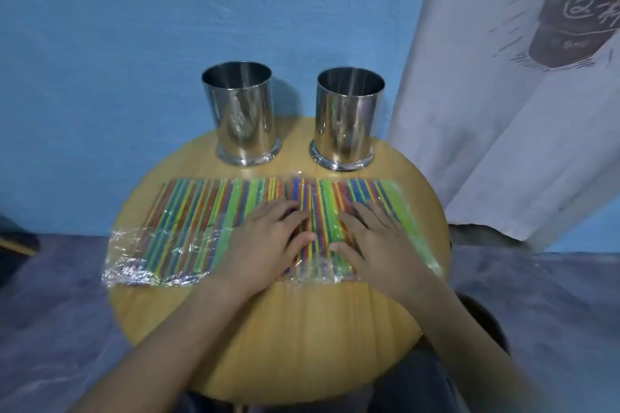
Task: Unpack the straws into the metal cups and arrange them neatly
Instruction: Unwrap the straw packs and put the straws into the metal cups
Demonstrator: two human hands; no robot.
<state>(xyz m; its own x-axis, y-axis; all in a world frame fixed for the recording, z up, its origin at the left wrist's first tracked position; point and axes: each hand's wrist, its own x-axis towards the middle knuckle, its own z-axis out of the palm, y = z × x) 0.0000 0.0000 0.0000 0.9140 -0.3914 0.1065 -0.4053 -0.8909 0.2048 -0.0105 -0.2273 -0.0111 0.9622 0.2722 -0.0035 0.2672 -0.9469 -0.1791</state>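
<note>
Head-worn view, close, down onto table (302, 329)

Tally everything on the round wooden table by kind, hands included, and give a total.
Metal cups: 2, the left metal cup and the right metal cup
Straw packs: 2, it seems, the left straw pack and the right straw pack; loose straws: 0
Hands: 2, the left hand and the right hand
Total: 6

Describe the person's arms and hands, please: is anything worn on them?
The left hand and the right hand wear no gloves, and no ring, watch or bracelet can be seen. The arms behind them are uncovered too, with no sleeve in view. The picture is slightly blurred, so small marks cannot be told.
</note>
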